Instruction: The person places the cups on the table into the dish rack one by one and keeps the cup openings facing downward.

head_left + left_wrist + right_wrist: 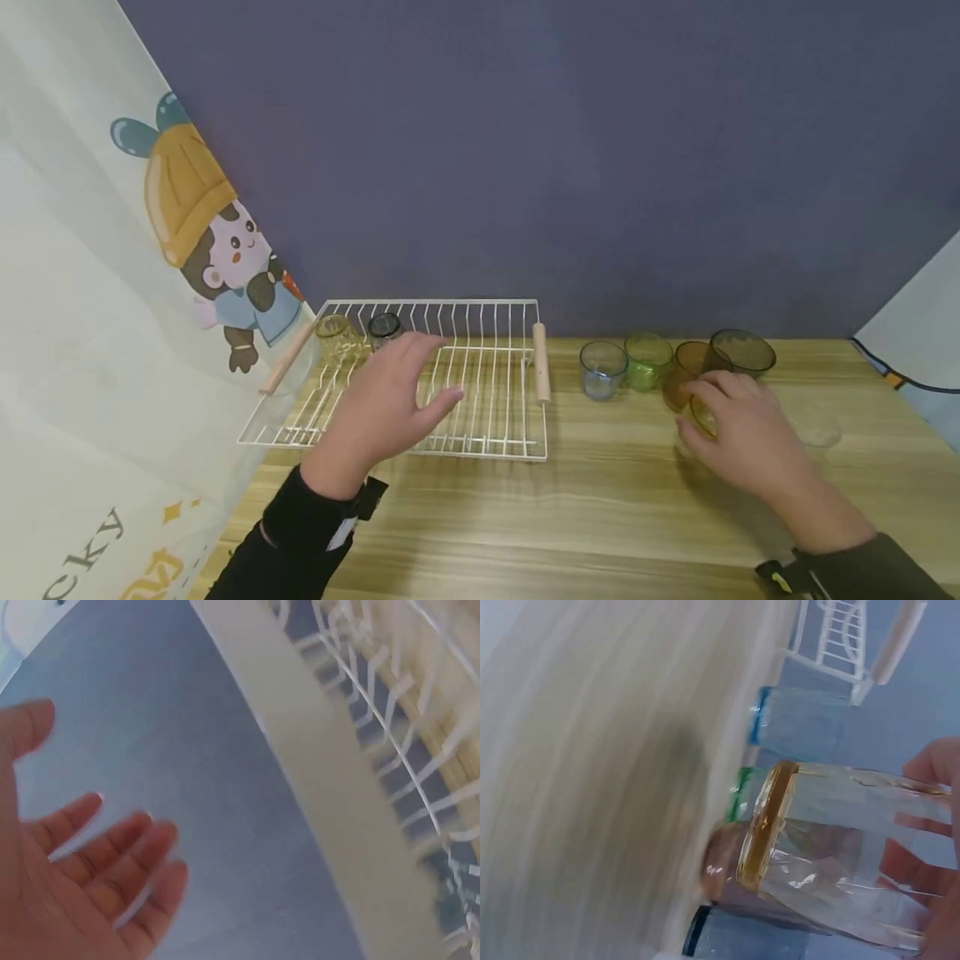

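Fingers and thumb of the right hand (742, 433) curve round a yellow-tinted glass (821, 862), parted about as widely as its body and gripping it from the side, while those of the left hand (384, 402) are spread loosely and hold nothing, the thumb well away from the rest. With the head view read as a clock face centred on the yellow-tinted glass, the wire rack (480, 456) lies towards 9 o'clock, and the left hand hovers over it. Nearer neighbours stand on the table (622, 517): a brown glass (679, 385) close by at 11, a green glass (648, 362) between 10 and 11, a blue glass (602, 372) at 10, a dark grey glass (741, 353) at 1 and a clear glass (819, 428) at 3. Within the rack, taken from its own centre, a small yellowish glass (337, 338) sits at 10 and a small dark glass (385, 325) at 11, the latter partly behind the left hand. My judgement is that the step in hand is securing or lifting the yellow-tinted glass; whether its far end touches the table I cannot tell. Next, the move seems to call for an even, firm hold and a path that clears the brown glass, with the left hand's spread fingers apparently ready to help over the rack.
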Demonstrator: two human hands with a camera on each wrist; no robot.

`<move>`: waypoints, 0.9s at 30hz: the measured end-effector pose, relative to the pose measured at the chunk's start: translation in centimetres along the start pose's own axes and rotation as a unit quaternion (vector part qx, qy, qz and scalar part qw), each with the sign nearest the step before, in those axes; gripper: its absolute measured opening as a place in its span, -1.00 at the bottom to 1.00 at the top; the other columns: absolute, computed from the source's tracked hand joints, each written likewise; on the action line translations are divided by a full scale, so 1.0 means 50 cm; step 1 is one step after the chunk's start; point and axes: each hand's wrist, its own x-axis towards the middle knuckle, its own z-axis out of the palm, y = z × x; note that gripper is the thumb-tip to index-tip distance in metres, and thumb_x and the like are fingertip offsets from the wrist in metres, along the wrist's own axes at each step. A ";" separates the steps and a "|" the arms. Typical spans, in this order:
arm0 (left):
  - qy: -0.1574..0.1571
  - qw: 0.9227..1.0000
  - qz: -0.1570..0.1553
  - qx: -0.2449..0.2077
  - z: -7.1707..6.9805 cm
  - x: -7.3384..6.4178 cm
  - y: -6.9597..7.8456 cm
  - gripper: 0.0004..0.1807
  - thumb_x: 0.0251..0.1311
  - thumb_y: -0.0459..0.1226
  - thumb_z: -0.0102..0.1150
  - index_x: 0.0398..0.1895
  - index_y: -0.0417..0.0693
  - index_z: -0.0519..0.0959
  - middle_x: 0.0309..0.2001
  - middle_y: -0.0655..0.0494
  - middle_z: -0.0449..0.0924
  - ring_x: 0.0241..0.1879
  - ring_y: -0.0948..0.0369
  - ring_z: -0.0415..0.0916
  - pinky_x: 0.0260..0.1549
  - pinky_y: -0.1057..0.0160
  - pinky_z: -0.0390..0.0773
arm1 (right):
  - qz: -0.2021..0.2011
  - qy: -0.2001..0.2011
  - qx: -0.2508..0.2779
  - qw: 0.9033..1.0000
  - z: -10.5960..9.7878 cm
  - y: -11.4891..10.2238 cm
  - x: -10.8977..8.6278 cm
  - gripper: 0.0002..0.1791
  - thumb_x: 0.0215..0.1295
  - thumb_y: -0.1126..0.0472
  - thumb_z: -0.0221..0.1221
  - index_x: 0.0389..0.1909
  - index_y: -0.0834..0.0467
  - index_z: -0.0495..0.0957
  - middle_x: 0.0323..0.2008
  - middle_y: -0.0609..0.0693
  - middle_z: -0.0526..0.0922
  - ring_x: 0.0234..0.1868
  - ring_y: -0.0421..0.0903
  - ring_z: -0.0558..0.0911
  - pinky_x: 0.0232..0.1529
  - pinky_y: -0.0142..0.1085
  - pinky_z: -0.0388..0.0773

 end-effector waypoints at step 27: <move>0.049 0.982 -0.064 -0.171 0.081 -0.025 0.071 -0.42 0.22 0.04 0.21 0.23 -0.01 0.40 0.05 0.21 0.46 0.00 0.24 0.43 -0.04 0.15 0.53 | 0.122 0.082 0.198 0.969 -0.011 -0.082 0.027 -0.61 0.21 0.19 0.30 0.07 0.14 0.55 0.08 0.12 0.48 0.08 0.14 0.40 -0.06 0.16 0.32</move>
